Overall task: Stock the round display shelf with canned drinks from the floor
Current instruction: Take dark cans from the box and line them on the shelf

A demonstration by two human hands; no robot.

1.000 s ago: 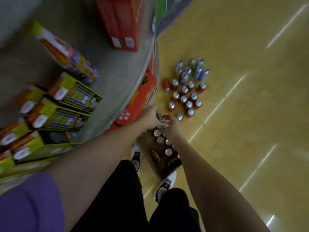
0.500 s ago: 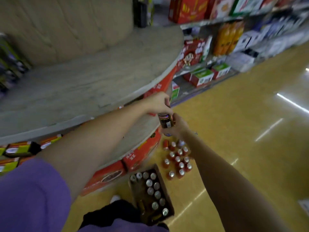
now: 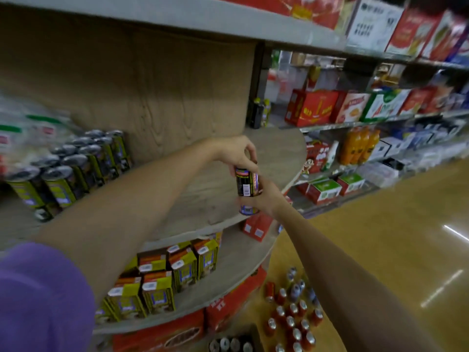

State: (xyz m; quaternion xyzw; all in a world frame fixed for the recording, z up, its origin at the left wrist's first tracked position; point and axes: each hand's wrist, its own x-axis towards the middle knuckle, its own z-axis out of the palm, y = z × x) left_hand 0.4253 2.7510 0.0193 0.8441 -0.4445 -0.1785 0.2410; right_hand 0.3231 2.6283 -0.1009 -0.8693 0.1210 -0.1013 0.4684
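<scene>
Round display shelf (image 3: pixel 203 199), mid tier, now fills view; a sec ago, floor only. Means pickup done, placing next. Stocked cans (image 3: pixel 76 163) sit far left of bare patch. Left hand (image 3: pixel 238 153) pinches dark can (image 3: pixel 246 181) by top, right hand (image 3: pixel 266 196) curls round it & prob. a second can (image 3: pixel 247 210) below, over shelf's front edge. Labels too blurred to read.
</scene>
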